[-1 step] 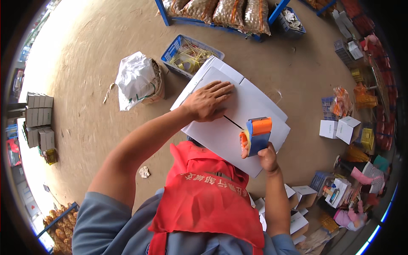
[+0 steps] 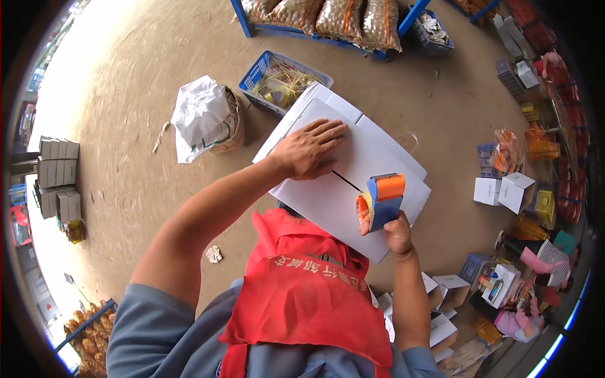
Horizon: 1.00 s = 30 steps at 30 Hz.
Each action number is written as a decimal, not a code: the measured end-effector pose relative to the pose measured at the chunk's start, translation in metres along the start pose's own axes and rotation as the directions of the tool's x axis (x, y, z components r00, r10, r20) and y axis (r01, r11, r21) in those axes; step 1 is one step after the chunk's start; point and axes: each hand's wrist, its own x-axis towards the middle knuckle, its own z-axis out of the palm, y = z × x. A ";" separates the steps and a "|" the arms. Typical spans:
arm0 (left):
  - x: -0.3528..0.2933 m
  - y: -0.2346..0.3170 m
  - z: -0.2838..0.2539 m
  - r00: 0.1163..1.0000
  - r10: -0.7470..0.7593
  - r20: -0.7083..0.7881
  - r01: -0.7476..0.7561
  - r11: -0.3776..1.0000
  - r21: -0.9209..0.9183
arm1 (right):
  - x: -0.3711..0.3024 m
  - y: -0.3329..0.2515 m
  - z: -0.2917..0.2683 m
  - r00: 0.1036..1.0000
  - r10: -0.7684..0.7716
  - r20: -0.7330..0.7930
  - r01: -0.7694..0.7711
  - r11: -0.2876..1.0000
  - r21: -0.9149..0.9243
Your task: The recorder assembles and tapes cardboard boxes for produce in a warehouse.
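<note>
The white carton (image 2: 394,154) lies directly under both hands, w/ a dark slit (image 2: 346,181) in its top btw. them; what supports the carton is hidden. The L hand (image 2: 310,150) is spread palm down upon the board and grasps nothing. The R hand (image 2: 397,234) is wrapped around what looks like a blue-and-orange tape dispenser (image 2: 384,208), near the slit's far end; if it touches the board, I cannot tell. The step in hand is prob. lining up the dispenser w/ the slit while the L hand steadies the carton. The next move calls for even pressure there, w/ the thumb clear of the slit. Beyond the L hand is a blue plastic basket (image 2: 254,77) w/ yellowish straps (image 2: 295,80); left of this hand, a white sack (image 2: 200,110).
</note>
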 end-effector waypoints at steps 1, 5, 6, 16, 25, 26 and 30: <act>0.000 0.000 0.000 1.000 0.000 0.000 0.000 1.000 0.002 | -0.001 0.005 -0.002 1.000 -0.026 -0.010 0.026 1.000 0.010; 0.001 0.000 0.000 1.000 0.005 -0.010 -0.005 1.000 -0.017 | 0.001 0.013 -0.010 0.991 -0.123 -0.052 0.122 0.992 -0.019; 0.001 0.000 0.000 1.000 0.003 -0.008 -0.004 1.000 -0.026 | 0.002 0.012 -0.010 0.987 -0.148 -0.060 0.143 0.986 -0.087; -0.002 -0.005 0.003 0.999 -0.003 -0.033 0.000 0.996 -0.084 | 0.063 -0.026 0.012 0.985 -0.143 0.099 0.165 0.944 -0.284; -0.008 -0.009 0.002 0.953 -0.174 -0.249 0.025 0.863 -0.505 | 0.090 -0.025 0.024 0.984 -0.115 0.137 0.163 0.893 -0.420; -0.008 -0.008 0.001 0.950 -0.192 -0.245 0.039 0.855 -0.517 | 0.089 -0.024 0.025 0.985 -0.115 0.128 0.158 0.896 -0.414; -0.017 -0.011 -0.012 0.863 -0.495 0.104 0.267 0.271 -0.925 | 0.087 -0.019 0.023 0.985 -0.138 0.106 0.169 0.902 -0.396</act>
